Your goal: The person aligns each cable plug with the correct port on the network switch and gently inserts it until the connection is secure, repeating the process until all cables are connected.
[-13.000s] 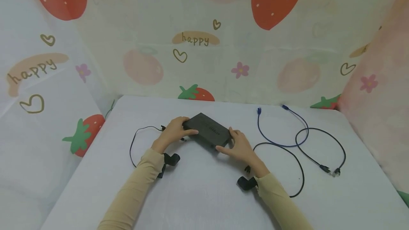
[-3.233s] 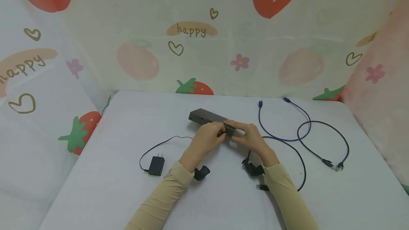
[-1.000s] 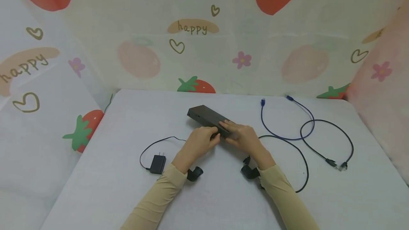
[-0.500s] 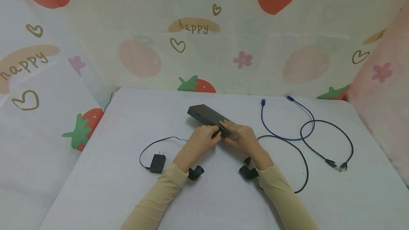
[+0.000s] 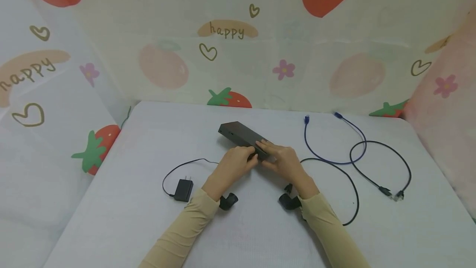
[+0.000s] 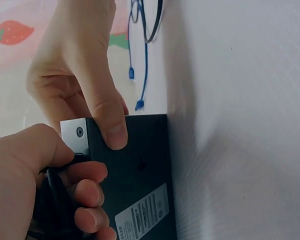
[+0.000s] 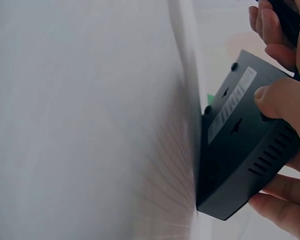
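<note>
A black network switch (image 5: 241, 133) is tilted over the white table, its near side raised. My right hand (image 5: 284, 160) grips its right end; in the right wrist view the thumb (image 7: 282, 102) presses on the underside and other fingers (image 7: 285, 212) lie against the opposite face. At the near side face, my left hand (image 5: 232, 164) pinches the end of a black power cord (image 6: 55, 200), with more cord inside the curled fingers. Whether the plug sits in the socket is hidden by the fingers. The cord leads to a power adapter (image 5: 184, 190) lying left of the hand, prongs pointing away.
On the right of the table (image 5: 416, 226) lie a blue network cable (image 5: 312, 158) and a black network cable (image 5: 399, 164), overlapping. Another black cable (image 5: 355, 185) curves close beside the right forearm, partly hidden. A printed cloth (image 5: 163, 20) hangs behind the table.
Compared with 13 seconds ago, the left hand has let go of the switch's left end and taken the power cord's end; the switch has been tilted up. Over the last second hands barely move.
</note>
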{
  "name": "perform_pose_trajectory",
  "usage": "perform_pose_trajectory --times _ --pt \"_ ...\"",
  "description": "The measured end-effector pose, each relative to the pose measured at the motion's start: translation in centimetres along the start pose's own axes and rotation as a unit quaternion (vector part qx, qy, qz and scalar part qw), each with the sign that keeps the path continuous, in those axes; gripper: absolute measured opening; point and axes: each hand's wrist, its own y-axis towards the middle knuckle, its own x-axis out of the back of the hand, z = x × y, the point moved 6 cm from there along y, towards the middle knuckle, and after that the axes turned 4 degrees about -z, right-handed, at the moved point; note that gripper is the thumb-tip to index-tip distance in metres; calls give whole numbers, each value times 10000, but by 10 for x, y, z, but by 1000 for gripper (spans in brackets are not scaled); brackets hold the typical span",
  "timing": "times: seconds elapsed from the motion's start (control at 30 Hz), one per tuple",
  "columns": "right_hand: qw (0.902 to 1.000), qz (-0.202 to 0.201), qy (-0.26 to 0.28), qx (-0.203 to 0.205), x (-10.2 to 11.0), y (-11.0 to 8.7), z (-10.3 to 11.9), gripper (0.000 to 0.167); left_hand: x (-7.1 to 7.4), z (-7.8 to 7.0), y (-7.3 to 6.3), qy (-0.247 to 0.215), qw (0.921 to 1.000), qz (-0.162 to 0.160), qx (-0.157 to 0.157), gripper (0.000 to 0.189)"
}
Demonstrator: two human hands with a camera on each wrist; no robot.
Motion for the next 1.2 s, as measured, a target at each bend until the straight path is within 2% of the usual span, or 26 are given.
perform_pose_trajectory --times 0.37,0.53,0.73,0.93,1.1,1.2 --pt "9994 -9 308 -182 1 1 -4 57 0 4 0 75 9995 210 202 22" --pt "9993 -46 312 -201 2 1 -4 56 4 8 -1 -215 9978 420 471 31" --pt "9992 -37 298 -277 2 1 -5 58 12 16 -2 -613 9935 424 866 40" --pt "9985 41 394 -385 2 1 -5 58 19 27 -2 -1035 9874 261 1170 40" --pt "9984 52 386 -420 1 1 -6 57 27 38 -4 -1389 9799 -231 1410 36" --pt "9983 77 379 -429 0 1 -6 57 30 47 -6 -1711 9689 -564 1696 32"
